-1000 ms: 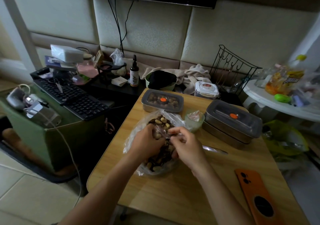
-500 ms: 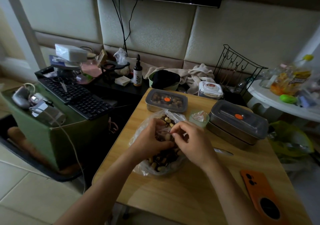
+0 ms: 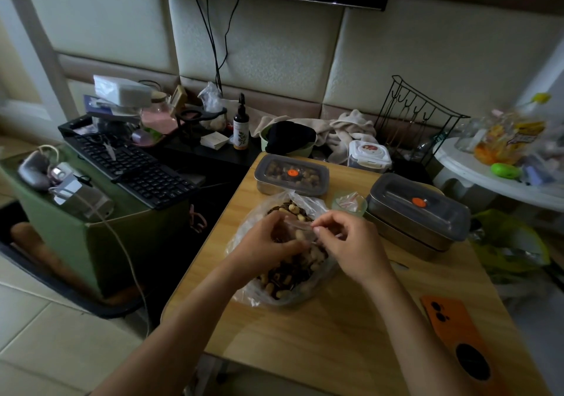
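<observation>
Nut bag (image 3: 259,293) pinched by left hand (image 3: 265,243) and right hand (image 3: 351,243) near table's (image 3: 205,261) left edge.

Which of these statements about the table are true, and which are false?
1. The left hand and the right hand both hold the plastic bag of nuts with their fingers. True.
2. The phone lies inside the bag. False: the orange phone lies flat on the table, beside the right forearm and apart from the bag.
3. The metal box behind the bag has its lid on. True.
4. The keyboard sits on the wooden table. False: it lies off the table, on the furniture to its left.
</observation>
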A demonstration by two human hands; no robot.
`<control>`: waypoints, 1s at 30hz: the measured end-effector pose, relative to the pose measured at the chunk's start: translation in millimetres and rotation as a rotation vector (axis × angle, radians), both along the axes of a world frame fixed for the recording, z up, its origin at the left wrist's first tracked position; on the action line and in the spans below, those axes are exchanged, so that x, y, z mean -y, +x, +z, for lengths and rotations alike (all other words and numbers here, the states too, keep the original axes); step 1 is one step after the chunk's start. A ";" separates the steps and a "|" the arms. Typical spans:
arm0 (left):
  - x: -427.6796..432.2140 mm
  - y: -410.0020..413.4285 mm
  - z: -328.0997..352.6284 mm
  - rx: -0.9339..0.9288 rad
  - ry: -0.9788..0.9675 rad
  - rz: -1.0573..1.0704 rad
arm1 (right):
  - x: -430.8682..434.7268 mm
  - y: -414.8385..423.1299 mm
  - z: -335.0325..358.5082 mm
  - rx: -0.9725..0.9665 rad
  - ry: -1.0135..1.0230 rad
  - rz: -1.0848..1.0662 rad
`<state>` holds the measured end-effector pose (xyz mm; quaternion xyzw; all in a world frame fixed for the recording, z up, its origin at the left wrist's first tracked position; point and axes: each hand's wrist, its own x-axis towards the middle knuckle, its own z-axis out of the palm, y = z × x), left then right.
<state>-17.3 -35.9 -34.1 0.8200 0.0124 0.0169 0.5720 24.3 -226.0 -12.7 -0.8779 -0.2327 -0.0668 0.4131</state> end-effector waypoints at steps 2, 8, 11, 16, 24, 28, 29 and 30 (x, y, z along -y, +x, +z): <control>0.9 -1.0 1.3 0.014 -0.003 -0.007 | -0.1 -2.0 1.4 0.043 -0.056 -0.023; 4.0 -1.7 2.6 -0.004 -0.104 0.015 | 0.8 -2.6 1.1 -0.044 0.081 0.041; 4.6 -2.2 4.7 -0.027 -0.150 0.006 | 2.4 -1.0 -0.8 -0.046 0.074 0.030; 7.5 -2.0 4.5 -0.090 -0.154 0.015 | 5.4 2.4 -7.7 -0.028 0.014 0.010; 6.8 -4.8 7.8 -0.103 -0.265 0.018 | 5.2 5.9 -10.8 -0.215 0.066 0.058; 7.6 -4.8 7.3 -0.136 -0.296 0.040 | 3.0 5.1 -10.5 -0.304 0.239 -0.002; 8.6 -4.8 7.7 -0.133 -0.310 0.046 | 2.3 4.8 -10.4 -0.312 0.262 -0.017; 10.2 -4.7 8.1 -0.128 -0.324 0.056 | 1.2 4.4 -10.8 -0.315 0.273 -0.030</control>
